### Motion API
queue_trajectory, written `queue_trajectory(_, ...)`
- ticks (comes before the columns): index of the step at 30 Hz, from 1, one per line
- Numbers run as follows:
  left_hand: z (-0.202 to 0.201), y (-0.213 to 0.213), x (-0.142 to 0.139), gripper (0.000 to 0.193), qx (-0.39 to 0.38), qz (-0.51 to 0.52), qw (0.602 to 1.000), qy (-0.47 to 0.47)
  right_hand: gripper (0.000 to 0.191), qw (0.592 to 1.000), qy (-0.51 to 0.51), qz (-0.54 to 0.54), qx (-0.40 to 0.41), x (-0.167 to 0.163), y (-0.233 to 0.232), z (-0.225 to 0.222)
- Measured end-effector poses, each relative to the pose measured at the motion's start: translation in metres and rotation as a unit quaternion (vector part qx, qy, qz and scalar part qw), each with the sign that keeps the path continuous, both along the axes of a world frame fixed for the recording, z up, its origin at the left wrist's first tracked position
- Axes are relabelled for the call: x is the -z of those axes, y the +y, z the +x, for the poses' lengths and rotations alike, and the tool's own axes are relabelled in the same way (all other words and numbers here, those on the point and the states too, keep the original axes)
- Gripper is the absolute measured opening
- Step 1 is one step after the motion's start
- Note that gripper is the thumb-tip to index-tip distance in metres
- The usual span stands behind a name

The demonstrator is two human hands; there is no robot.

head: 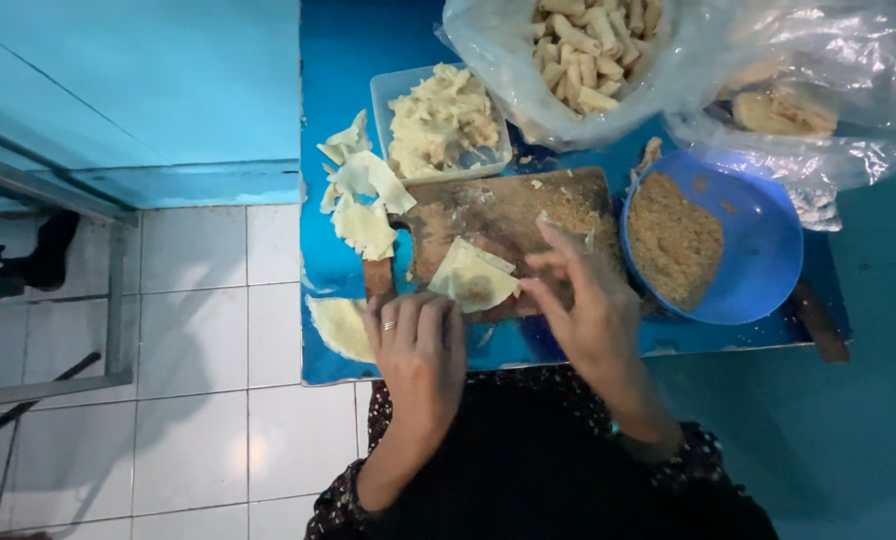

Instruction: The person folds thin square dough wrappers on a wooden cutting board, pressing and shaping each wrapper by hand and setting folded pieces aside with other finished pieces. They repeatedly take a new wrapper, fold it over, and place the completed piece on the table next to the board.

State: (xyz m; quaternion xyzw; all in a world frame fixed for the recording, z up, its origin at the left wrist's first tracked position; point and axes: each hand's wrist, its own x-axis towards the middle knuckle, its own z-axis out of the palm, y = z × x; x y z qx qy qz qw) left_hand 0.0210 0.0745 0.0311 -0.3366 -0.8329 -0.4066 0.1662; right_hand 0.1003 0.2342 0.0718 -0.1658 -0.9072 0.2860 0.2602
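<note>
My left hand lies nearest, fingers flat, pinning the near edge of the pastry wrapper on the wooden cutting board. My right hand, fingers spread, touches its right corner; the wrapper lies just beyond both, filling at its center.

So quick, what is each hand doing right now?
Left hand: lies flat, fingers pressing the near edge of the folded wrapper on the wooden board.
Right hand: open, fingers spread, fingertips at the wrapper's right corner.
</note>
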Motion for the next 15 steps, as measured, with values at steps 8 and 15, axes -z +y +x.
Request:
queue_trajectory(8,-0.004,0.013,0.014,0.028,0.041,0.038,0.998,0.008,0.058,1.000,0.019,-0.020,-0.013,0.028,-0.004,0.002)
queue_trajectory(15,-0.003,0.014,0.021,0.026,0.043,0.053,0.998,0.012,0.052,0.986,0.105,-0.103,-0.075,0.039,-0.006,-0.002)
